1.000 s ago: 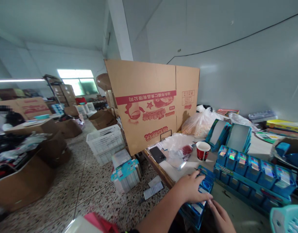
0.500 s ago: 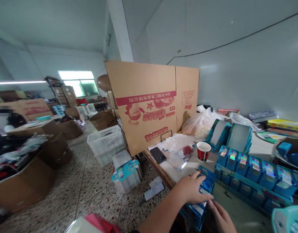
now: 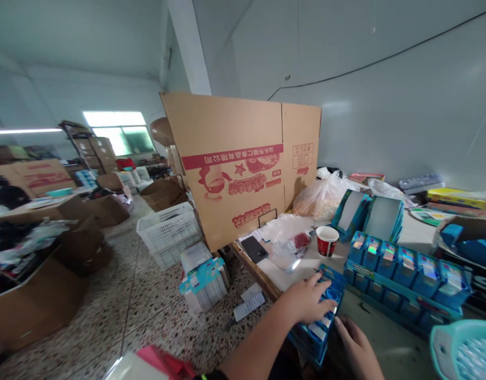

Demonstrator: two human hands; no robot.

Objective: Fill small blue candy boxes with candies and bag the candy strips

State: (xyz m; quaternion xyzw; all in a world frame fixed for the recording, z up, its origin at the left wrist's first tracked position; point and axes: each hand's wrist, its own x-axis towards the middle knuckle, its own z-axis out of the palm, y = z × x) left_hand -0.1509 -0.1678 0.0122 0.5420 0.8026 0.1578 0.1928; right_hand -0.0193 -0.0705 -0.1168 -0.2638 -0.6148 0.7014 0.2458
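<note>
A long blue printed box [image 3: 335,278] holding several small blue packs lies along the near table edge. My left hand [image 3: 306,300] rests across its top from the left, fingers spread over the packs. Beside the box's right side is my right hand [image 3: 356,343], thumb and fingers apart and fingertips close to the edge; its underside is partly hidden. To the right stands a similar blue display box [image 3: 401,282] with several blue packs in rows. Flat blue cartons [image 3: 381,219] lean behind it.
On the table are a red and white paper cup [image 3: 327,241], a black phone [image 3: 254,249], clear plastic bags [image 3: 290,235] and a turquoise basket [image 3: 441,348]. A large cardboard sheet [image 3: 235,126] stands behind. White crates [image 3: 171,232] and stacked cartons [image 3: 205,282] are on the floor.
The view has shifted slightly, showing more of the turquoise basket. My right hand has drawn a little away from my left thumb; my left hand stays on the box.
</note>
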